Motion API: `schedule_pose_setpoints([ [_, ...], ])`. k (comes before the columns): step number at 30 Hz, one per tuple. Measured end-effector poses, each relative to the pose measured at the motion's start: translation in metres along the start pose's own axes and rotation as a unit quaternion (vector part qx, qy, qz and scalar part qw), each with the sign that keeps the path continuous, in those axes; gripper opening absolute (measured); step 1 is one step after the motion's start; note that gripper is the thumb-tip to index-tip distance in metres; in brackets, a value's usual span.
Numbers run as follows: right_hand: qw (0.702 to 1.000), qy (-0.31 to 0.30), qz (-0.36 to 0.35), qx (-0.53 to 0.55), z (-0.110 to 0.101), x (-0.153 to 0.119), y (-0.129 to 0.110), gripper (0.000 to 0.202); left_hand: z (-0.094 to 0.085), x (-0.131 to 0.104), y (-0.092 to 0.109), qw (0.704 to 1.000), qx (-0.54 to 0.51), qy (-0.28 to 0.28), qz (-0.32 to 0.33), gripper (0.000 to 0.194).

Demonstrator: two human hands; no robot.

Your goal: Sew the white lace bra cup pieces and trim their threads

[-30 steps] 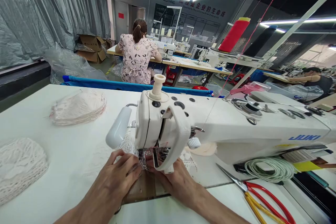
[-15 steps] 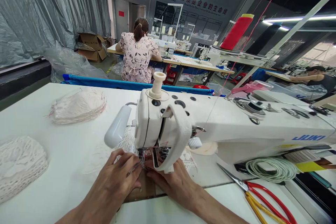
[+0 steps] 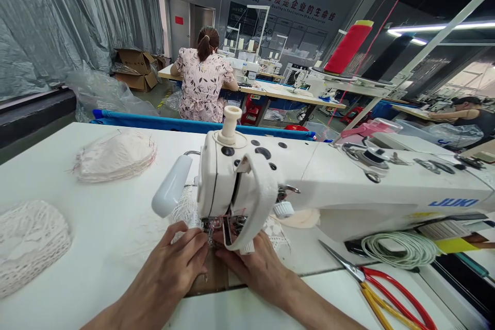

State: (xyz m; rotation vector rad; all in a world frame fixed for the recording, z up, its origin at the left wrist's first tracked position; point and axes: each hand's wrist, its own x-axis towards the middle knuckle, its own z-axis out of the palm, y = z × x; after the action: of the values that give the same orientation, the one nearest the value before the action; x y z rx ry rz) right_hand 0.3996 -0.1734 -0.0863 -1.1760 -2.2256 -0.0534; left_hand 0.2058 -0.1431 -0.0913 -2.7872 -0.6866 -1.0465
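Observation:
A white sewing machine [image 3: 309, 165] spans the view from the middle to the right. Just left of its needle area, my left hand [image 3: 180, 255] has its fingers bent and pressed together on white lace fabric [image 3: 185, 209]. My right hand [image 3: 257, 265] reaches in under the machine head from the right; its fingertips are partly hidden by the white guard, and what they hold is hard to see. More lace [image 3: 276, 232] shows to the right of the needle area.
Two stacks of lace pieces, one farther back [image 3: 116, 157] and one nearer [image 3: 33, 242], lie at left. Scissors [image 3: 363, 276] and a coiled cord [image 3: 400, 247] lie at right. A person [image 3: 204, 80] sits beyond the blue bar [image 3: 174, 124]; another is far right.
My left hand's fingers have shifted slightly and lie a little flatter beside the needle area. My right hand has barely moved. The camera view has shifted very slightly.

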Motion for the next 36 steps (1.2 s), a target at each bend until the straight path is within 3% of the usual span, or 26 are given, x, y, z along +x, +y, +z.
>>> schedule_pose_setpoints([
  [6, 1.000, 0.019, -0.009, 0.018, -0.0002, 0.0021, -0.0007, 0.017, -0.0011, 0.0013, 0.0016, 1.000, 0.008, 0.001, -0.010, 0.033],
  [10, 0.999, 0.035, -0.015, 0.018, 0.0015, 0.0013, -0.0005, 0.017, -0.0014, 0.0004, 0.0030, 1.000, 0.013, -0.003, -0.008, 0.028],
  [17, 1.000, 0.013, -0.015, 0.009, 0.0000, 0.0006, 0.0003, 0.014, 0.0029, -0.0027, 0.0013, 1.000, 0.005, 0.014, -0.021, 0.027],
  [24, 0.999, 0.030, -0.017, 0.029, -0.0002, 0.0029, -0.0005, 0.015, 0.0059, -0.0071, -0.0001, 0.999, 0.020, -0.024, -0.026, 0.025],
  [36, 1.000, 0.026, -0.012, -0.001, -0.0017, 0.0026, -0.0036, 0.015, 0.0023, -0.0007, 0.0052, 0.999, 0.034, -0.001, -0.033, 0.031],
])
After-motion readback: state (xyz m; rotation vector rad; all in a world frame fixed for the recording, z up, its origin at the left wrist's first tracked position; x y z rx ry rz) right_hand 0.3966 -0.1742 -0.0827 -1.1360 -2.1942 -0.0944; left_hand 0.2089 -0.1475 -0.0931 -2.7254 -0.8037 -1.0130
